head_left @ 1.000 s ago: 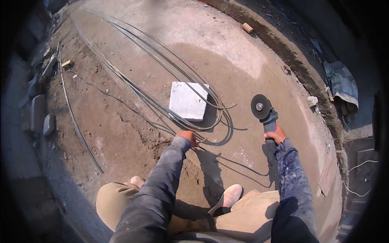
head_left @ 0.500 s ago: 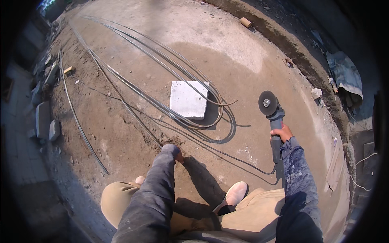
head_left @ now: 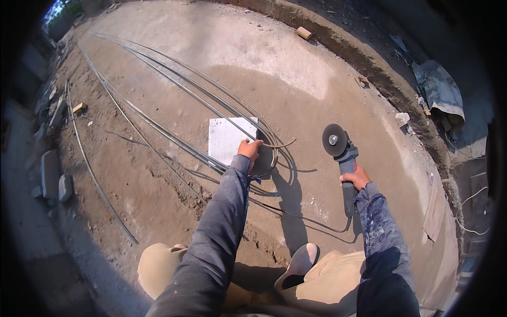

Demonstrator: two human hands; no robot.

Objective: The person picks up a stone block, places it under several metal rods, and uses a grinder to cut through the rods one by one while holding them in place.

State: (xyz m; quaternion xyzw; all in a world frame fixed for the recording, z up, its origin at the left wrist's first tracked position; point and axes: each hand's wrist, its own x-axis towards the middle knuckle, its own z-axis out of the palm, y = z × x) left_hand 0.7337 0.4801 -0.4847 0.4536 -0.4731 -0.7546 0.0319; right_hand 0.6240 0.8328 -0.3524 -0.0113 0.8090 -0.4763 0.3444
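The right hand [head_left: 357,178] had its fingers wrapped round the body of a grinder [head_left: 346,171], whose dark disc [head_left: 334,140] stood just beyond those fingers, its flat face turned up. From the grinder's near end, on the person's side of the right fingers, a black cord [head_left: 317,222] ran leftward over the ground and passed behind the left forearm. The left hand [head_left: 250,149] reached out over the right part of a white block [head_left: 224,138], its fingers bent and its thumb side toward the rods [head_left: 275,150]; whether the fingers had closed on one of them I could not tell. The rods curved round just right of the left fingers, and their two long runs stretched away beyond them to the far left, one run crossing the block's far right corner. One loose rod end [head_left: 291,142] stuck out right of the left fingers, between them and the disc. Well left of the left fingers lay a lone rod [head_left: 100,185], with a small yellow piece [head_left: 80,108] near its far end. Far beyond both sets of fingers lay a tan cylinder [head_left: 303,33], and right of the right fingers, farther off, a crumpled sheet [head_left: 439,91].
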